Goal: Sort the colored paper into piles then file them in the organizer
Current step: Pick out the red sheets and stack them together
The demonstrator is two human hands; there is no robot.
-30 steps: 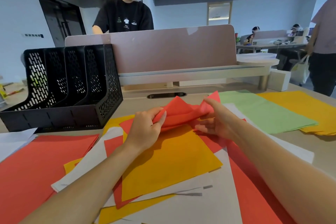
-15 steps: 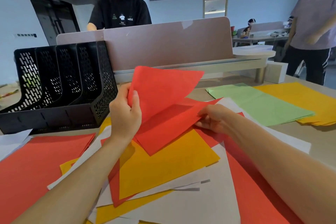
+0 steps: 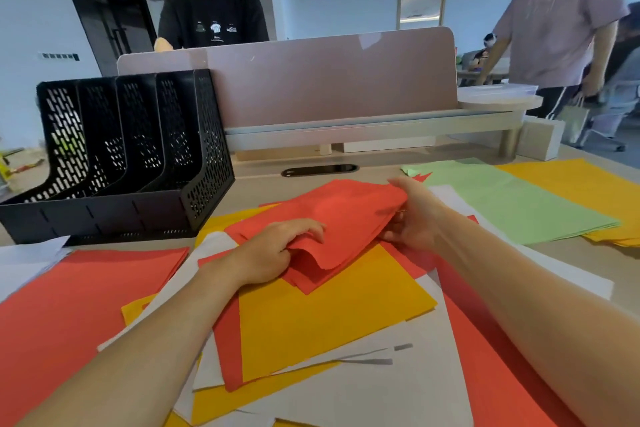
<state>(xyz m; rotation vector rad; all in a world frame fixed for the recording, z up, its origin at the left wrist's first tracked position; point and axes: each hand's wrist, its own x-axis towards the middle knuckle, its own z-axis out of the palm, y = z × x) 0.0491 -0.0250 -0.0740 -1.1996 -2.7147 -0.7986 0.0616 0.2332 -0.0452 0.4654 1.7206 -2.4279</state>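
two hands on one small bundle of red sheets [image 3: 343, 215], just in front and to the right of the black organizer [image 3: 121, 156]. left hand [image 3: 273, 253] grips the bundle's near edge, fingers curled over the top, and the paper buckles under them. right hand [image 3: 415, 218] pinches the far-right edge, thumb above, fingers beneath.

judgement: the bundle is held at both ends so the limp sheets move as one lot and can be squared before joining the red pile [image 3: 69, 305], which lies flat directly in front of the organizer.

the bundle rests partly on an orange sheet [image 3: 329, 319] of the unsorted heap, with white sheets [image 3: 363, 395] and more red underneath. loose sheets could drag along with it. the left forearm lies across the route to the red pile.

well right of the organizer: green pile [image 3: 512, 204], then orange pile [image 3: 588, 191] beyond it. filing looks not yet begun, as far as the mesh walls show.

behind the organizer: pink desk divider [image 3: 329, 80], with two people beyond it.
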